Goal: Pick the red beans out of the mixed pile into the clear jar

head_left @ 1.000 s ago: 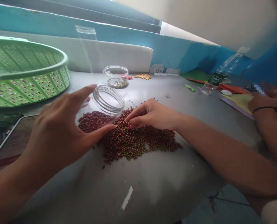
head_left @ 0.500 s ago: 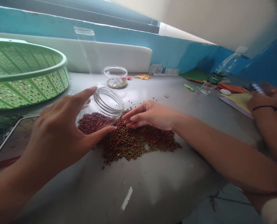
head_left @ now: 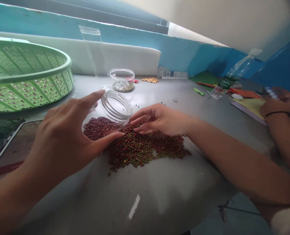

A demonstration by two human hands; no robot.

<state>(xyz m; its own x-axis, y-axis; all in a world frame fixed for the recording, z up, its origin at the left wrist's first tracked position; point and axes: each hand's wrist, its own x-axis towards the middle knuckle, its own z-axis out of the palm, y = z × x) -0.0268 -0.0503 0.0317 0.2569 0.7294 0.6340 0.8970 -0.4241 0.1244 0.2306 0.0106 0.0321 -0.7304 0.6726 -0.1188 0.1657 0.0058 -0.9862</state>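
Note:
My left hand (head_left: 62,133) is closed around a clear jar (head_left: 117,106), which leans with its mouth tilted to the right. Red beans (head_left: 99,127) lie inside the jar's lower side. Beneath and beside the mouth spreads a pile of mixed red and green beans (head_left: 137,148) on the grey table. My right hand (head_left: 159,120) hovers at the pile's far edge, fingertips close to the jar's rim. Its thumb and fingers are apart, and I see nothing held between them.
A green plastic basket (head_left: 37,78) stands at the left, near a tablet-like screen (head_left: 15,147). Behind are a round clear container (head_left: 122,78), yellow kernels (head_left: 150,80) and a plastic bottle (head_left: 233,76). Another person's hand (head_left: 275,107) rests on papers at the right.
My right hand's thumb and fingers have spread from a near pinch, with the fingertips at the jar's rim. The jar stays in my left hand, nearly in place.

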